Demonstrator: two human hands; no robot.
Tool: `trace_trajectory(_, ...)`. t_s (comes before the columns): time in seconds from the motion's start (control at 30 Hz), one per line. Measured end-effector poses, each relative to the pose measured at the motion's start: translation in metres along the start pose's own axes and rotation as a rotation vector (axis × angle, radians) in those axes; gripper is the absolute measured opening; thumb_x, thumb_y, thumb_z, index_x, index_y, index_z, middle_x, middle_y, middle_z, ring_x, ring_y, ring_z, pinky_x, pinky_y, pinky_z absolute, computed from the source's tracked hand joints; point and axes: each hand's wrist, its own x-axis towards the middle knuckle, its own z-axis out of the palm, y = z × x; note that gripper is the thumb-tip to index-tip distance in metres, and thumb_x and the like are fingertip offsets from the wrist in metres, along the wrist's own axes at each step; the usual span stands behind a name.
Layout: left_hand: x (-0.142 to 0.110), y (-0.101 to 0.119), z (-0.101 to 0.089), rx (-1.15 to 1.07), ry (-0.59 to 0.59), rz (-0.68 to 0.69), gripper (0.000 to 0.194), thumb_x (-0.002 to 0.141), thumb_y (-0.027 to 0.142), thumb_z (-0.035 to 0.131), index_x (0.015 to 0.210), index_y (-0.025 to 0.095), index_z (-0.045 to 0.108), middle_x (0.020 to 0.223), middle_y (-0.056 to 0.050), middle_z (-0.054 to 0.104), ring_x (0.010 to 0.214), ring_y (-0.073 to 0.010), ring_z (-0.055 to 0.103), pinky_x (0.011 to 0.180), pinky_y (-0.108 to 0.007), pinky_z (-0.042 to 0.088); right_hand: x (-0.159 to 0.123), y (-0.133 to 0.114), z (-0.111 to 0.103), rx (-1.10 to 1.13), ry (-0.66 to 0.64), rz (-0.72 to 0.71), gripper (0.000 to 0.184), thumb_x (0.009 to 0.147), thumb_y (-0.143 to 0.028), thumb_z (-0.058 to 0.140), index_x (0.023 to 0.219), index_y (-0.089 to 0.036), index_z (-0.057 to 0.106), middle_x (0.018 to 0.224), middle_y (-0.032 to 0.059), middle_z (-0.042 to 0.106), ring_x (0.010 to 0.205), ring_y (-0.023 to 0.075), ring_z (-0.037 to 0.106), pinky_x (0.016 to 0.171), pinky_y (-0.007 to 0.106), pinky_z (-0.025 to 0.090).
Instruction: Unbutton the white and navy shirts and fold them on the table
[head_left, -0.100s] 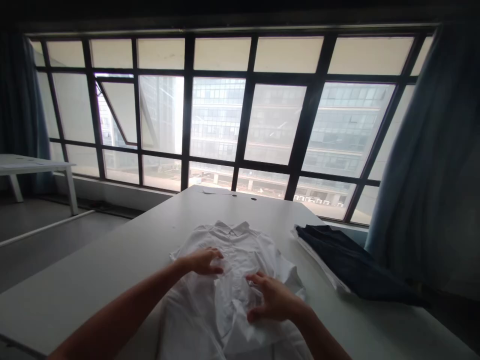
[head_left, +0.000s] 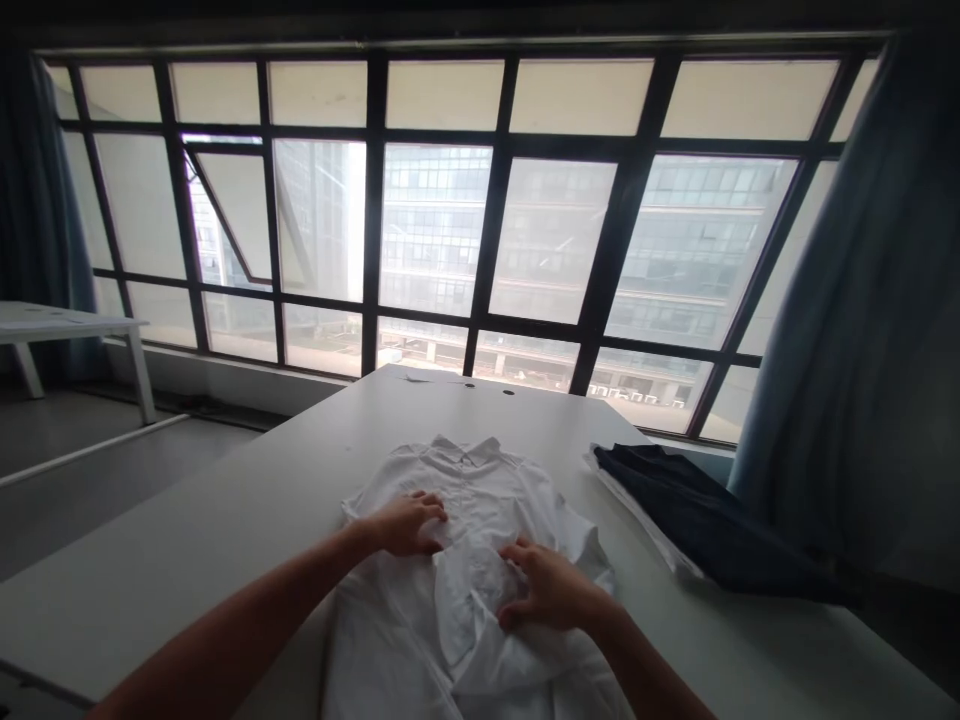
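Both forearms reach forward from the near edge of the white table [head_left: 247,520] and meet over a white collared shirt [head_left: 480,480] that lies spread face-up, collar toward the window. The left hand [head_left: 405,522] rests palm-down on the shirt's left chest area, wrist slightly raised, fingers curled together with the tips pressing into the cloth near the front placket; whether they pinch a fold or only press on it cannot be told. The right hand [head_left: 551,590] lies lower and to the right, palm-down, fingers loosely bent and spread a little, tips dug into a rumpled ridge of fabric at the shirt's middle; a firm grip is not clear here either. The two hands are near each other, with bunched cloth between them.

The shirt sits in the middle of the table, its lower part running toward the near edge and out of view. To its left the tabletop runs bare to the left edge. To its right, just beside the sleeve, lies a folded dark garment [head_left: 690,515] on a strip of white cloth, close to the right edge. Beyond the collar the table runs on toward the window [head_left: 442,230], with a few small dark specks [head_left: 508,392] near the far edge. A blue curtain [head_left: 862,330] hangs at the right, and a second white table [head_left: 60,325] stands far left
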Motion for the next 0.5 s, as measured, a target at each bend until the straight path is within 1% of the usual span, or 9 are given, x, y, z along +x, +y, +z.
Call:
trace_trajectory(0.07, -0.002, 0.006, 0.002, -0.010, -0.031, -0.001, 0.037, 0.080, 0.037, 0.073, 0.114, 0.023, 0.068, 0.111, -0.007, 0.068, 0.102, -0.0242, 0.062, 0.092, -0.032, 0.046, 0.001, -0.001, -0.003, -0.026, -0.015, 0.001, 0.036, 0.065, -0.039, 0.081, 0.092, -0.017, 0.071, 0.097, 0.0059, 0.068, 0.084, 0.0207, 0.062, 0.074, 0.028, 0.047)
trace_trajectory(0.1, -0.002, 0.010, 0.002, -0.021, -0.059, -0.010, 0.032, 0.080, 0.033, 0.072, 0.110, 0.024, 0.069, 0.101, -0.005, 0.069, 0.093, -0.0214, 0.063, 0.086, -0.029, 0.047, 0.001, -0.001, -0.007, -0.013, -0.029, -0.003, 0.024, 0.070, -0.036, 0.078, 0.082, -0.017, 0.069, 0.085, 0.0034, 0.067, 0.075, 0.0174, 0.059, 0.067, 0.026, 0.044)
trace_trajectory(0.13, -0.001, 0.013, 0.001, -0.032, -0.090, -0.018, 0.026, 0.082, 0.030, 0.070, 0.107, 0.024, 0.070, 0.092, -0.003, 0.070, 0.085, -0.0187, 0.063, 0.081, -0.027, 0.047, -0.001, 0.000, -0.012, 0.020, -0.044, -0.006, 0.019, 0.073, -0.035, 0.074, 0.076, -0.017, 0.067, 0.075, 0.0014, 0.065, 0.068, 0.0149, 0.055, 0.061, 0.024, 0.041)
trace_trajectory(0.2, 0.001, 0.017, -0.001, -0.050, -0.133, -0.024, 0.017, 0.083, 0.022, 0.065, 0.099, 0.024, 0.071, 0.082, 0.001, 0.069, 0.075, -0.0150, 0.061, 0.074, -0.023, 0.046, -0.006, 0.004, -0.025, 0.136, -0.077, -0.004, 0.023, 0.077, -0.038, 0.070, 0.073, -0.016, 0.066, 0.066, -0.0003, 0.060, 0.063, 0.0129, 0.051, 0.055, 0.022, 0.037)
trace_trajectory(0.3, 0.003, 0.019, 0.000, -0.034, -0.144, 0.004, 0.015, 0.078, 0.011, 0.063, 0.087, 0.021, 0.070, 0.084, 0.001, 0.070, 0.075, -0.0146, 0.060, 0.073, -0.023, 0.045, -0.018, 0.017, -0.047, 0.348, -0.133, 0.022, 0.040, 0.074, -0.054, 0.070, 0.078, -0.014, 0.069, 0.069, 0.0010, 0.062, 0.065, 0.0142, 0.053, 0.056, 0.022, 0.040)
trace_trajectory(0.37, 0.003, 0.021, 0.001, -0.014, -0.146, 0.010, 0.012, 0.077, 0.009, 0.062, 0.081, 0.019, 0.067, 0.085, -0.001, 0.070, 0.076, -0.0160, 0.060, 0.073, -0.025, 0.045, -0.024, 0.033, -0.062, 0.476, -0.080, 0.062, 0.048, 0.069, -0.059, 0.072, 0.081, -0.013, 0.070, 0.070, 0.0023, 0.063, 0.063, 0.0150, 0.054, 0.055, 0.024, 0.042)
trace_trajectory(0.4, 0.003, 0.022, 0.001, -0.010, -0.144, 0.009, 0.011, 0.079, 0.009, 0.060, 0.079, 0.019, 0.066, 0.084, -0.001, 0.070, 0.076, -0.0167, 0.060, 0.073, -0.026, 0.045, -0.026, 0.043, -0.069, 0.536, 0.051, 0.086, 0.049, 0.067, -0.060, 0.074, 0.082, -0.014, 0.070, 0.069, 0.0022, 0.062, 0.061, 0.0148, 0.054, 0.053, 0.024, 0.043)
trace_trajectory(0.43, 0.002, 0.024, 0.000, -0.010, -0.142, 0.009, 0.012, 0.082, 0.010, 0.057, 0.078, 0.019, 0.064, 0.084, -0.002, 0.069, 0.076, -0.0173, 0.060, 0.073, -0.026, 0.045, -0.027, 0.056, -0.076, 0.600, 0.256, 0.115, 0.050, 0.066, -0.061, 0.074, 0.084, -0.014, 0.070, 0.068, 0.0020, 0.061, 0.059, 0.0148, 0.054, 0.053, 0.025, 0.044)
trace_trajectory(0.5, 0.001, 0.028, -0.002, -0.030, -0.142, 0.023, 0.013, 0.084, 0.009, 0.054, 0.079, 0.019, 0.062, 0.086, -0.002, 0.069, 0.078, -0.0180, 0.060, 0.073, -0.027, 0.045, -0.030, 0.085, -0.088, 0.720, 0.861, 0.166, 0.050, 0.068, -0.061, 0.069, 0.091, -0.017, 0.066, 0.072, 0.0027, 0.061, 0.062, 0.0167, 0.057, 0.057, 0.028, 0.049)
